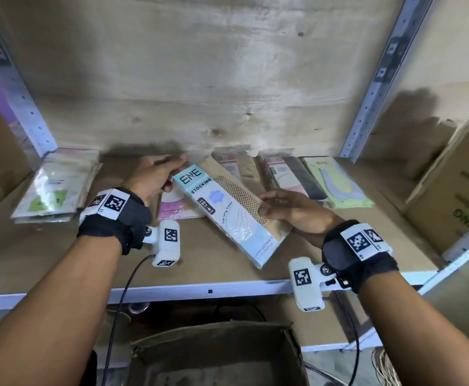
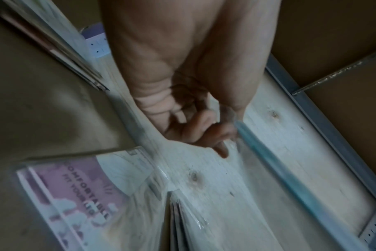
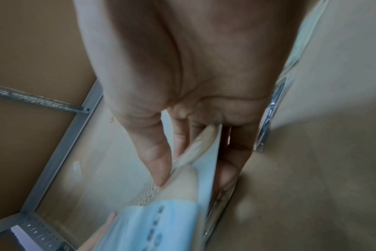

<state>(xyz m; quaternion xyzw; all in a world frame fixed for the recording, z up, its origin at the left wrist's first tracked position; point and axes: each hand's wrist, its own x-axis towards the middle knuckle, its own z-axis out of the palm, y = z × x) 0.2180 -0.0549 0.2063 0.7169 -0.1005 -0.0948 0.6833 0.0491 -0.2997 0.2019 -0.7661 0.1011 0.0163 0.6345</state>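
Top centre: left grip (image 2: pixel 182 76) enters the frame, fingers (image 2: pixel 206 134) curled, pinching the blurred blue-edged packet (image 2: pixel 285 178), which runs toward lower right. Lower left: pink packet (image 2: pixel 75 195). Upper left: packet stack (image 2: pixel 60 45). Right: metal upright (image 2: pixel 324 122).

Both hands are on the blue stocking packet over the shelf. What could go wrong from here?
The blue stocking packet is glossy and held only at its edges by the left hand and right hand; it could slip and drop towards the open cardboard box below the shelf.
It hangs tilted over the pink packet; set down like this, it may shove that one askew.
The cable from the left wrist crosses the shelf's front rail and might snag.
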